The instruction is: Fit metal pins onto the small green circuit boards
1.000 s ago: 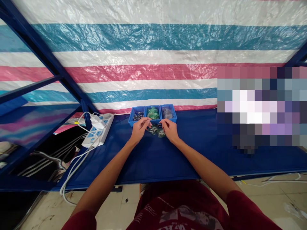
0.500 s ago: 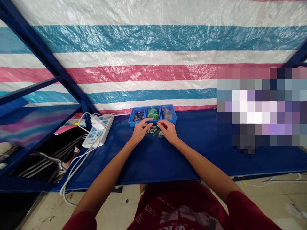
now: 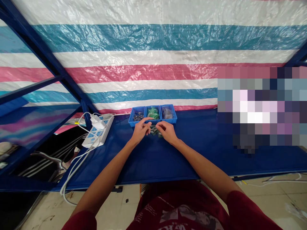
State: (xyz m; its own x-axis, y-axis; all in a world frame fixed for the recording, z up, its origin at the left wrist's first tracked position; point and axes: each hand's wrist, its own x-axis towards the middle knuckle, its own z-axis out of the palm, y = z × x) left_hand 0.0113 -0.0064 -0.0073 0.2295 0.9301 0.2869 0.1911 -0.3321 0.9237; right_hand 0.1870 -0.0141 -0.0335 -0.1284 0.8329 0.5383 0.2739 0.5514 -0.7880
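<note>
1. Nearest is the bare front stretch of the blue table point(image 3: 155, 163); the forearms cross it from its near edge. Resting them there would probably steady fine finger work.
2. Both hands meet past the table's middle, towards its far edge, fingertips close but apart. The left hand point(image 3: 140, 131) has its thumb and forefinger near each other; the right hand point(image 3: 169, 131) curls its thumb and forefinger in from the other side. Whether either grips a small part I cannot tell.
3. Small packets point(image 3: 154, 130) lie on the table beneath and between the fingers, partly hidden. Light pinches, kept low over them, should give better control; small pieces could slip, and the hands themselves block the view.
4. Just beyond stand three blue bins in a row, near the far edge: the left bin point(image 3: 131, 123) holds loose metal pins point(image 3: 138, 117), the middle bin point(image 3: 155, 121) green plastic bags point(image 3: 153, 112), the right bin point(image 3: 170, 121) clear bags point(image 3: 167, 112). Their front walls limit forward finger room.
5. Towards the far left corner, a power strip point(image 3: 102, 137) trails white cables point(image 3: 73, 166) over the left edge, well clear of the hands.
6. Behind hangs a striped plastic sheet point(image 3: 144, 57).
</note>
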